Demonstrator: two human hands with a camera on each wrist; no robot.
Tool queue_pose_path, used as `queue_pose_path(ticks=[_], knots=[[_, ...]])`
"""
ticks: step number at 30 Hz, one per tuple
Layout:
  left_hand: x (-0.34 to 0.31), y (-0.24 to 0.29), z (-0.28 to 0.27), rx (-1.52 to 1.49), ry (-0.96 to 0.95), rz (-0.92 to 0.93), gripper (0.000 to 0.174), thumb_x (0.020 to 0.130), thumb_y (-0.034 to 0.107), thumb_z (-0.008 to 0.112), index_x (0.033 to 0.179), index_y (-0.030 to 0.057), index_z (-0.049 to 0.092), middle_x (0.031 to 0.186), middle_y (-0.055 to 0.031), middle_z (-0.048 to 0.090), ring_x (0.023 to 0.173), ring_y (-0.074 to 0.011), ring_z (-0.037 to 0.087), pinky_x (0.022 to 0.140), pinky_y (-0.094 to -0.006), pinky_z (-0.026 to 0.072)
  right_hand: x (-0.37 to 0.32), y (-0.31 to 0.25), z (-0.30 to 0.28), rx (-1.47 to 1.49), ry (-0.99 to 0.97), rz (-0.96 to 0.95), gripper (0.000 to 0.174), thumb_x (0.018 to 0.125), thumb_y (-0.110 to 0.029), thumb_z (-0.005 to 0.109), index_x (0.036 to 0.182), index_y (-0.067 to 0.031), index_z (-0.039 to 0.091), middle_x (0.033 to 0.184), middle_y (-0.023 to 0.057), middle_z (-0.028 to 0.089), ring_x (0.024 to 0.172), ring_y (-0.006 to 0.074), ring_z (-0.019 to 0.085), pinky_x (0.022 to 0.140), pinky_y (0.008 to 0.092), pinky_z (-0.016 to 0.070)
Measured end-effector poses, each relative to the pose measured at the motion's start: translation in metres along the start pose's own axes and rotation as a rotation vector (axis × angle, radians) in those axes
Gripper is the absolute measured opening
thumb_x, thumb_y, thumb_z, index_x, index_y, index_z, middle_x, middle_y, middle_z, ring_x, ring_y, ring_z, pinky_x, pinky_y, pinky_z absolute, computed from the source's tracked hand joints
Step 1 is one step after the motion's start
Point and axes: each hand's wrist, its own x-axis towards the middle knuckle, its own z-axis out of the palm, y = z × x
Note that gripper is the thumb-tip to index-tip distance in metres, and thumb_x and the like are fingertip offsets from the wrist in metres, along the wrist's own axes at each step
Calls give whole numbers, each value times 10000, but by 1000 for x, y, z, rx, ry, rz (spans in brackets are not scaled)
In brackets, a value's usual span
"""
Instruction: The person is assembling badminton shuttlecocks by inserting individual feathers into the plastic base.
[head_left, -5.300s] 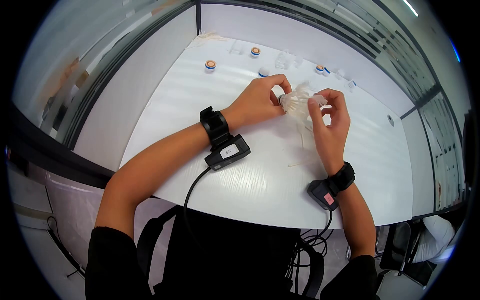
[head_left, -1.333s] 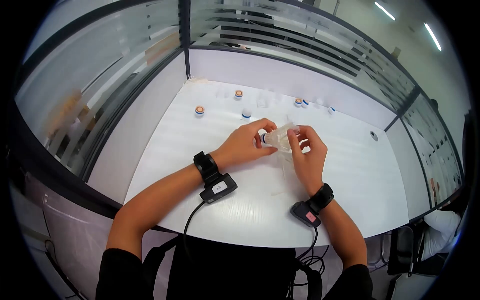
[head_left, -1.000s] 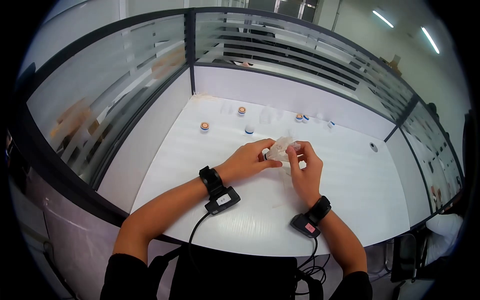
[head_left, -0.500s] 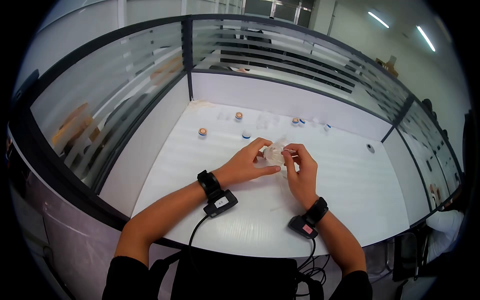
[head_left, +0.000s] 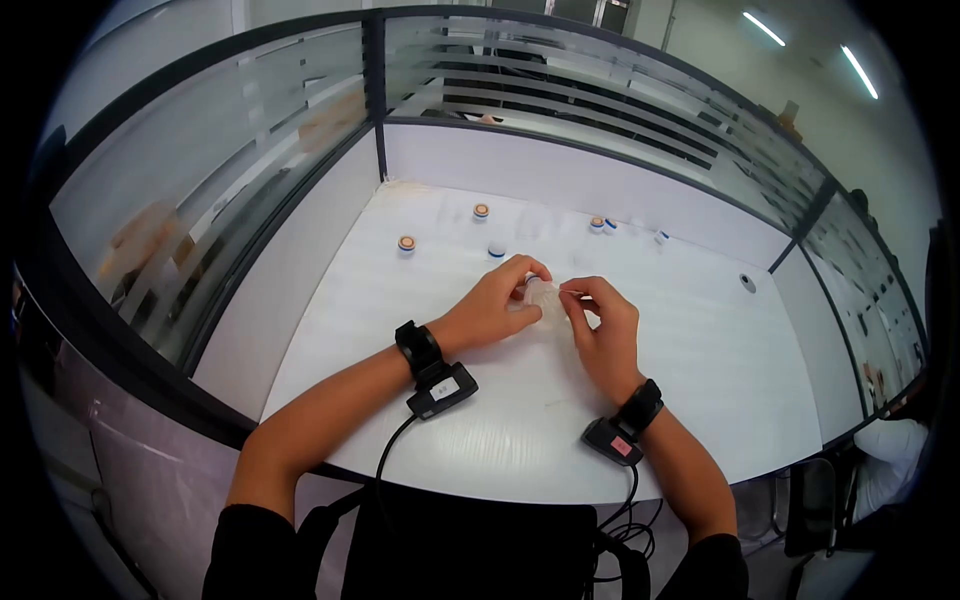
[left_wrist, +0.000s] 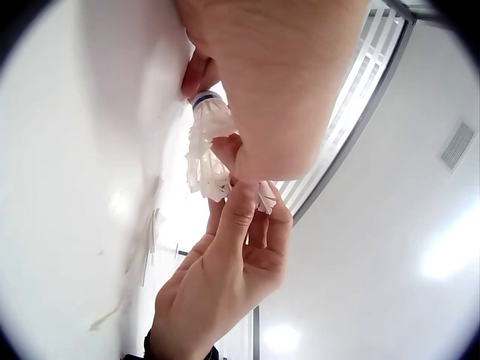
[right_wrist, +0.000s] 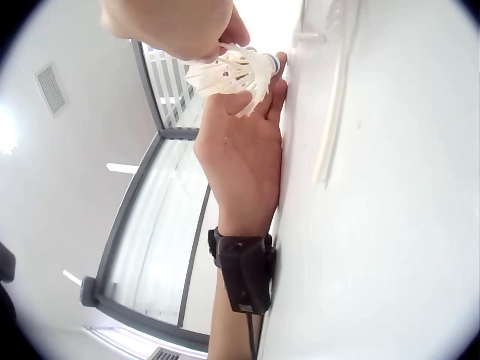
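Observation:
A white feather shuttlecock [head_left: 543, 297] with a blue-banded head is between my two hands just above the desk. My left hand [head_left: 488, 308] holds it near the head, fingers and thumb curled about it. In the left wrist view the ragged feather skirt [left_wrist: 206, 161] points down toward the other hand. My right hand [head_left: 606, 328] pinches a feather at the side of the skirt between thumb and fingertips. The right wrist view shows the open, uneven feathers of the shuttlecock [right_wrist: 238, 73] with bare shafts among them.
Loose feather shafts [right_wrist: 334, 112] lie on the white desk [head_left: 480, 440] below my hands. Further back stand several small round heads with blue bands, one [head_left: 406, 244] at left and one [head_left: 481, 211] behind it. Low partitions [head_left: 570, 170] enclose the desk.
The left hand has turned the shuttlecock so its skirt points nearer my body. The right fingertips have moved from the skirt's end to its side. The head view has tilted upward since the oldest frame.

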Motion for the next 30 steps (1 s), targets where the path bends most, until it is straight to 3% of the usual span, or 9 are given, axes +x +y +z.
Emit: queue_pose_path(ticks=[6, 7, 10, 13, 16, 19, 30], knots=[[1, 3, 5, 32, 55, -46, 375, 890, 33, 618, 1262, 28, 576, 1192, -101, 626, 1091, -194, 637, 964, -343, 516, -1, -2, 0, 3, -35, 21, 132, 923, 46, 698, 1053, 31, 691, 997, 149, 736, 879, 260, 753, 815, 338, 634], [-1, 2, 7, 46, 76, -59, 359, 889, 34, 618, 1247, 27, 591, 1189, -103, 631, 1083, -197, 638, 963, -343, 516, -2, -1, 1, -11, -13, 2, 129, 910, 31, 718, 1038, 27, 703, 960, 144, 743, 850, 246, 756, 772, 327, 623], [-4, 0, 13, 115, 135, 45, 285, 862, 93, 643, 1131, -1, 662, 1140, -146, 653, 911, -248, 622, 828, -366, 516, -3, -5, -1, -89, -13, 32, 110, 897, 8, 742, 1005, 16, 718, 907, 134, 750, 803, 227, 757, 716, 315, 601], [-4, 1, 21, 126, 237, 61, 255, 875, 92, 631, 1103, -4, 690, 1120, -151, 651, 907, -260, 630, 821, -362, 517, -2, -6, -1, -87, 18, 13, 87, 883, -8, 753, 962, 14, 723, 877, 127, 755, 760, 211, 749, 672, 304, 577], [-6, 3, 23, 70, 284, -62, 260, 889, 94, 623, 1120, -6, 689, 1107, -156, 644, 917, -275, 640, 826, -367, 517, -4, -10, -1, -108, 29, -5, 87, 872, -8, 754, 950, 6, 718, 883, 117, 752, 756, 211, 741, 666, 303, 571], [-4, 4, 22, 69, 301, -89, 264, 927, 58, 601, 1174, 13, 683, 1097, -98, 648, 885, -180, 608, 822, -314, 499, -2, -12, -2, -149, 62, -56, 92, 867, -8, 758, 949, -5, 715, 882, 107, 748, 754, 213, 734, 661, 306, 566], [-6, -2, 23, 133, 375, -23, 216, 927, 82, 621, 1107, -28, 667, 1035, -114, 689, 888, -195, 665, 802, -321, 533, -3, -11, -1, -181, 42, -105, 79, 859, -21, 775, 917, -25, 722, 858, 100, 740, 739, 208, 716, 633, 316, 540]])
